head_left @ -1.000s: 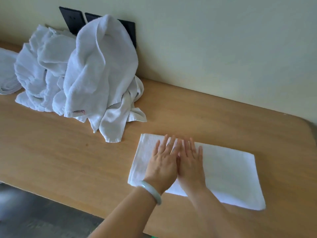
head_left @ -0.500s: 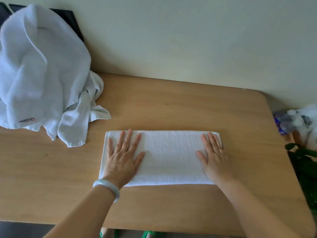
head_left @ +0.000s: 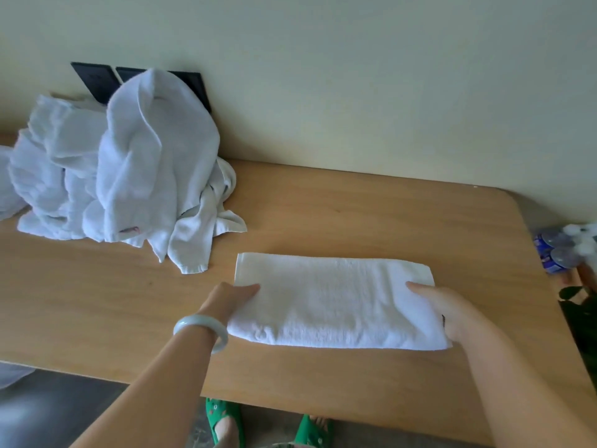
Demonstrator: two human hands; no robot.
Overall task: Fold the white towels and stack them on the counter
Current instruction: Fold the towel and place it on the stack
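left hand [head_left: 226, 299] and right hand [head_left: 449, 313] each pinch an end of the towel [head_left: 332, 302], thumbs on top, so an uneven lift could let the fold sag open.

Light wood counter [head_left: 323, 205] w/ a rounded corner, pushed against a plain pale-yellow wall [head_left: 355, 76]. Black wall plates [head_left: 93, 80] just above the counter's back left. Grey floor [head_left: 48, 415] below its front edge, leafy plant [head_left: 578, 318] off its right end. Soft, even light.

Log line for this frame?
left hand: grips folded towel, left end | right hand: grips right end | towel pile: unfolded, counter rear left
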